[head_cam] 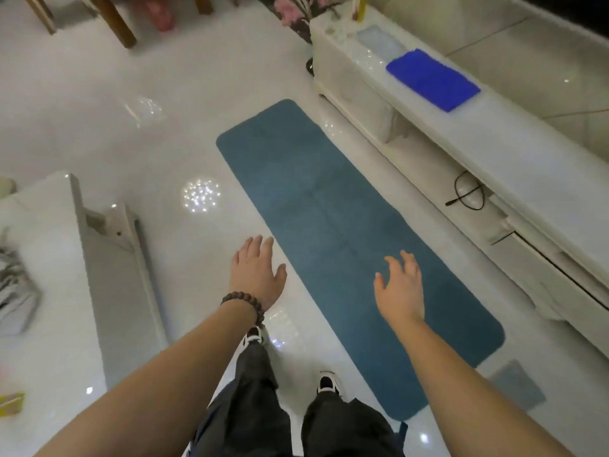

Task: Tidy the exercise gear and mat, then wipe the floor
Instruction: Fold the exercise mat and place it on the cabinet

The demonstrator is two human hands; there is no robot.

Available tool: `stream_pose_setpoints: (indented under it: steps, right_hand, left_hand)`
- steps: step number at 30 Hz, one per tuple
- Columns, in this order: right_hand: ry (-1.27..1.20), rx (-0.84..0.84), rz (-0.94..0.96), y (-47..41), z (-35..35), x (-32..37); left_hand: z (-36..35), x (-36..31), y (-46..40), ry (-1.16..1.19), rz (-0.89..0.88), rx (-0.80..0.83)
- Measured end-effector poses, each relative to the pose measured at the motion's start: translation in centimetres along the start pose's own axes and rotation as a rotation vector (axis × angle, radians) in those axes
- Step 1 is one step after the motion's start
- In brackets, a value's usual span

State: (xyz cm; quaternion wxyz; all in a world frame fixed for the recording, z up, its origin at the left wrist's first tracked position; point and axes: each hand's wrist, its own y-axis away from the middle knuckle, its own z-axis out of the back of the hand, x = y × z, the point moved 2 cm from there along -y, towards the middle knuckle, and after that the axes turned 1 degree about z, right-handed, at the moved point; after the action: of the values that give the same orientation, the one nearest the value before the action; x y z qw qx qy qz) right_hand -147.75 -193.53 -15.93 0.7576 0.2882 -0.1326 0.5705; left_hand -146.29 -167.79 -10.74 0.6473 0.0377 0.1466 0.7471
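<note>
Two hands reach forward over the floor (99,103), both empty with fingers spread and relaxed. The left hand (256,272) hangs above bare floor just beside the long left edge of the mat (316,192); a beaded bracelet (245,305) circles its wrist. The right hand (400,286) hangs above the near half of the mat, palm down, fingers slightly bent. Whether either hand touches anything below cannot be told.

The mat is teal, unrolled and flat on the glossy white floor. It runs parallel to a low white cabinet (514,153) along the right side of the floor, near it but apart. Its near end lies beside the person's right shoe (328,384); its far end lies near the cabinet's far corner.

On the cabinet top, toward its far end, lies a folded blue cloth (431,79), with a pale blue pad (379,42) just beyond it. A black cable (466,194) sits in an open shelf of the cabinet. A small grey-blue pad (515,385) lies on the floor just off the mat's near right corner. A white counter (43,258) stands at the left edge of the floor.
</note>
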Motion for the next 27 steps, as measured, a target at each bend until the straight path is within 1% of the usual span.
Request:
stream_pose_setpoints:
  steps: [6, 9, 13, 16, 19, 23, 27]
  right_hand:
    - [-0.065, -0.125, -0.229, -3.5, -1.0, -0.4]
    - [-0.090, -0.173, -0.357, -5.2, -2.7, 0.8]
    - [-0.148, -0.256, -0.534, -8.6, -6.3, 4.9]
    - [-0.190, -0.332, -0.671, -11.0, -9.2, 8.9]
    - [-0.210, -0.371, -0.761, -13.3, -11.9, 12.6]
    - [-0.222, -0.346, -0.797, -16.1, -15.5, 16.0]
    - [-0.201, -0.313, -0.814, -18.8, -18.8, 16.4]
  left_hand:
    - [0.1, -1.2, -9.8, -0.058, -0.202, 0.086]
    - [0.1, -0.7, -15.5, -0.082, -0.315, 0.115]
    - [0.3, 1.0, -24.4, -0.139, -0.484, 0.190]
    - [0.7, 3.1, -31.1, -0.208, -0.610, 0.275]
    - [1.3, 5.1, -36.9, -0.290, -0.730, 0.318]
    - [1.2, 7.2, -42.5, -0.343, -0.778, 0.343]
    - [-1.3, 8.6, -45.5, -0.344, -0.771, 0.384]
